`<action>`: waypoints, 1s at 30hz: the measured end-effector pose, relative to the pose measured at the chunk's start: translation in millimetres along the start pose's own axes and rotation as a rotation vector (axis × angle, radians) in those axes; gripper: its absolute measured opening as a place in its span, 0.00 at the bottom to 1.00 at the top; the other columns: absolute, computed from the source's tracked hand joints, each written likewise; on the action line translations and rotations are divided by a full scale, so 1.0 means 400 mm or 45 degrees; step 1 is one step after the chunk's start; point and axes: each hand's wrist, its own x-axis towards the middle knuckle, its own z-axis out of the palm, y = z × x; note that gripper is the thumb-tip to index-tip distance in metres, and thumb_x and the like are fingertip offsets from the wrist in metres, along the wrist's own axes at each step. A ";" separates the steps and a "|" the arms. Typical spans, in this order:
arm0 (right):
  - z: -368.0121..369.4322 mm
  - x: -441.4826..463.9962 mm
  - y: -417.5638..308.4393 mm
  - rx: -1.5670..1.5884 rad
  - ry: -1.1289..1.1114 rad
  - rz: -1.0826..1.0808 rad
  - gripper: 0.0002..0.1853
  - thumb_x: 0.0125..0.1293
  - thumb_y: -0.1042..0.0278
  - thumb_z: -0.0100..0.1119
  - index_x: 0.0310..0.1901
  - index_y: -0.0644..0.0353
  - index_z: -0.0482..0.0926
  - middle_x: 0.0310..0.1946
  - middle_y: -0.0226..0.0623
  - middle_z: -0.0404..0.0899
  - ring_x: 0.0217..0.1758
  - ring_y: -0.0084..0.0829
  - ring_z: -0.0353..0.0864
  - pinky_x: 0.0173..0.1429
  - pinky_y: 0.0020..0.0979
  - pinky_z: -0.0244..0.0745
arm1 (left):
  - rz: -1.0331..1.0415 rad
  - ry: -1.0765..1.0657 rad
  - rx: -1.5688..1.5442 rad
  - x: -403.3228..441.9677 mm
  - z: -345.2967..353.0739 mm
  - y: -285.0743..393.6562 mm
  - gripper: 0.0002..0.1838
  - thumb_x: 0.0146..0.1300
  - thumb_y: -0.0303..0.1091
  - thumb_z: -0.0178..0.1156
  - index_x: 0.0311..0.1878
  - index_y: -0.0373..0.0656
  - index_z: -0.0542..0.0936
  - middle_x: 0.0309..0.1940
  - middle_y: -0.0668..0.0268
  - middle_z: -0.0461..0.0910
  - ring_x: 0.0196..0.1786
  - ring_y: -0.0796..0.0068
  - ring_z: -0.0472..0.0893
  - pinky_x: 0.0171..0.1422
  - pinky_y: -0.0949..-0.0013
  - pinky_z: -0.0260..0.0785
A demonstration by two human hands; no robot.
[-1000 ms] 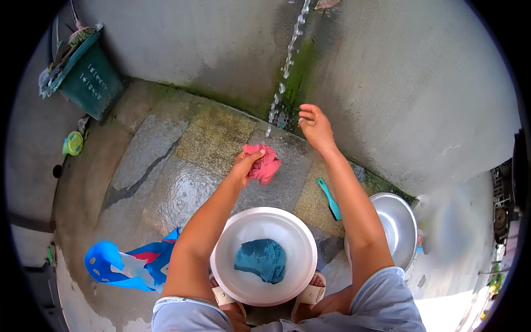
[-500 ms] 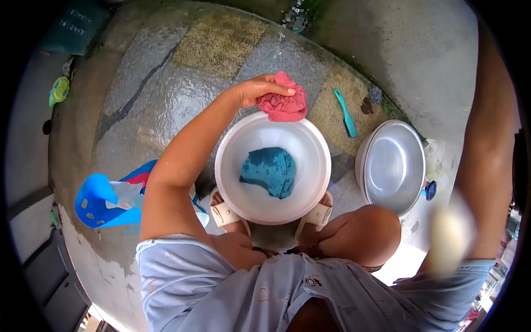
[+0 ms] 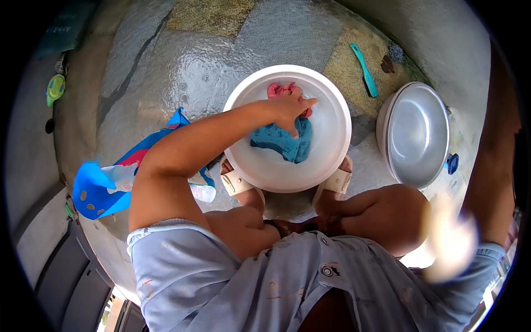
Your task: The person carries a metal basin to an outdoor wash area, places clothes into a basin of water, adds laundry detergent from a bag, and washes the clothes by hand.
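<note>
Over the white basin is my left hand, its fingers spread and its thumb pointing down. A crumpled red cloth lies in the basin just beyond and partly under this hand. Near the thumb, a wet teal cloth rests on the basin's bottom. My right arm reaches up along the right edge of the view, and its hand is out of sight.
A teal-handled brush lies on the wet stone floor. To the right stand nested metal basins, with a dark blue object beside them. A blue plastic bag lies at the left. My sandaled feet flank the white basin.
My left hand has come down over the basin and let go of the red cloth, which now lies inside. My right hand has left the view since the earliest frame. The view has tilted downward.
</note>
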 end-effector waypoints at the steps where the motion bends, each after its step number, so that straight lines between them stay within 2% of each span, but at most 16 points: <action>1: -0.005 0.017 0.015 -0.001 0.025 -0.011 0.27 0.70 0.63 0.57 0.66 0.65 0.67 0.62 0.51 0.73 0.62 0.40 0.77 0.66 0.38 0.71 | -0.005 -0.007 0.197 -0.045 0.046 0.043 0.49 0.44 0.38 0.77 0.73 0.58 0.66 0.75 0.46 0.53 0.70 0.42 0.66 0.70 0.52 0.65; 4: 0.031 0.045 0.072 -0.006 0.046 0.017 0.28 0.69 0.62 0.58 0.67 0.65 0.66 0.63 0.53 0.73 0.62 0.42 0.78 0.66 0.38 0.71 | 0.078 0.189 0.636 -0.099 0.165 0.038 0.47 0.46 0.33 0.74 0.73 0.64 0.65 0.76 0.45 0.47 0.71 0.40 0.63 0.72 0.52 0.63; 5: 0.076 0.033 0.118 -0.012 0.009 0.084 0.28 0.69 0.62 0.58 0.67 0.65 0.66 0.63 0.53 0.73 0.62 0.43 0.78 0.66 0.38 0.72 | 0.182 0.385 0.685 -0.076 0.250 -0.037 0.45 0.47 0.31 0.72 0.71 0.65 0.68 0.75 0.46 0.49 0.71 0.40 0.64 0.72 0.52 0.63; 7: 0.201 -0.049 0.189 -0.007 -0.112 0.230 0.29 0.70 0.60 0.59 0.69 0.61 0.66 0.64 0.50 0.72 0.61 0.40 0.79 0.64 0.38 0.74 | 0.233 0.457 0.508 -0.034 0.245 -0.102 0.40 0.50 0.28 0.69 0.68 0.65 0.72 0.74 0.48 0.54 0.71 0.43 0.65 0.71 0.53 0.64; 8: 0.269 -0.107 0.214 -0.006 -0.188 0.304 0.30 0.70 0.57 0.61 0.70 0.56 0.65 0.66 0.45 0.72 0.60 0.36 0.79 0.63 0.38 0.75 | 0.183 0.324 0.280 -0.016 0.186 -0.100 0.37 0.51 0.26 0.67 0.66 0.65 0.74 0.73 0.49 0.57 0.71 0.45 0.65 0.70 0.53 0.65; 9: 0.328 -0.155 0.240 0.135 -0.239 0.429 0.31 0.67 0.57 0.62 0.69 0.59 0.67 0.61 0.49 0.76 0.61 0.42 0.78 0.64 0.39 0.73 | 0.129 0.188 0.052 0.004 0.129 -0.099 0.34 0.52 0.25 0.65 0.64 0.64 0.76 0.73 0.51 0.60 0.71 0.47 0.65 0.69 0.53 0.66; 10: 0.373 -0.190 0.264 0.274 -0.291 0.549 0.32 0.65 0.56 0.63 0.67 0.61 0.68 0.56 0.53 0.79 0.62 0.48 0.77 0.65 0.41 0.72 | 0.184 0.263 -0.089 0.030 0.073 -0.108 0.24 0.60 0.25 0.62 0.60 0.57 0.79 0.68 0.57 0.71 0.67 0.58 0.72 0.66 0.57 0.69; 13: 0.432 -0.271 0.326 0.297 -0.427 0.469 0.29 0.64 0.57 0.62 0.64 0.62 0.71 0.55 0.53 0.79 0.60 0.49 0.78 0.63 0.41 0.72 | -0.233 0.240 -0.958 0.077 -0.037 -0.123 0.21 0.67 0.26 0.58 0.62 0.52 0.77 0.60 0.63 0.78 0.61 0.68 0.77 0.65 0.63 0.70; 15: 0.468 -0.296 0.371 0.273 -0.358 0.573 0.25 0.64 0.59 0.62 0.60 0.62 0.75 0.54 0.54 0.80 0.58 0.50 0.79 0.63 0.40 0.73 | -0.181 0.265 -1.410 0.056 -0.083 -0.107 0.20 0.70 0.33 0.60 0.64 0.48 0.76 0.59 0.66 0.79 0.57 0.73 0.78 0.65 0.67 0.70; 16: 0.479 -0.300 0.395 0.258 -0.328 0.621 0.23 0.64 0.59 0.61 0.58 0.62 0.76 0.53 0.54 0.80 0.57 0.50 0.79 0.62 0.40 0.73 | -0.211 0.171 -1.551 0.052 -0.115 -0.106 0.24 0.67 0.36 0.63 0.67 0.49 0.74 0.60 0.69 0.78 0.59 0.75 0.77 0.66 0.68 0.70; 17: 0.468 -0.295 0.403 0.329 -0.266 0.668 0.22 0.64 0.60 0.61 0.56 0.63 0.77 0.52 0.54 0.80 0.57 0.50 0.80 0.62 0.40 0.73 | -0.276 0.147 -1.554 0.055 -0.119 -0.129 0.26 0.69 0.43 0.61 0.68 0.49 0.73 0.60 0.69 0.78 0.59 0.74 0.78 0.66 0.69 0.70; 20: 0.433 -0.278 0.436 0.413 -0.028 0.719 0.19 0.65 0.61 0.61 0.53 0.65 0.79 0.46 0.55 0.83 0.52 0.50 0.82 0.57 0.43 0.74 | -0.617 0.103 -1.429 0.083 -0.121 -0.181 0.25 0.74 0.46 0.52 0.70 0.47 0.70 0.61 0.65 0.77 0.61 0.70 0.77 0.66 0.62 0.71; 22: 0.423 -0.275 0.476 0.293 0.055 0.764 0.19 0.65 0.61 0.61 0.53 0.65 0.79 0.45 0.55 0.83 0.50 0.52 0.82 0.56 0.44 0.74 | -0.853 0.252 -1.261 0.083 -0.147 -0.166 0.25 0.76 0.46 0.47 0.72 0.48 0.66 0.61 0.63 0.76 0.61 0.67 0.76 0.66 0.57 0.72; 25: 0.411 -0.261 0.519 0.237 0.150 0.783 0.18 0.65 0.62 0.61 0.52 0.65 0.79 0.45 0.56 0.83 0.49 0.53 0.83 0.55 0.45 0.74 | -0.830 0.517 -1.581 0.085 -0.114 -0.179 0.26 0.78 0.44 0.45 0.75 0.49 0.60 0.65 0.61 0.72 0.65 0.61 0.73 0.65 0.52 0.71; 26: 0.402 -0.255 0.519 0.225 0.165 0.787 0.18 0.65 0.62 0.61 0.52 0.65 0.79 0.45 0.56 0.83 0.49 0.53 0.83 0.55 0.45 0.74 | -0.779 0.516 -1.484 0.085 -0.109 -0.176 0.30 0.77 0.46 0.48 0.77 0.53 0.54 0.67 0.56 0.68 0.66 0.56 0.71 0.67 0.51 0.70; 30: 0.395 -0.228 0.528 0.270 0.232 0.868 0.20 0.65 0.62 0.61 0.52 0.68 0.78 0.48 0.58 0.82 0.52 0.53 0.82 0.58 0.43 0.73 | -0.419 0.868 -0.898 0.129 -0.063 -0.167 0.40 0.66 0.49 0.61 0.77 0.59 0.53 0.73 0.42 0.54 0.71 0.45 0.64 0.71 0.47 0.64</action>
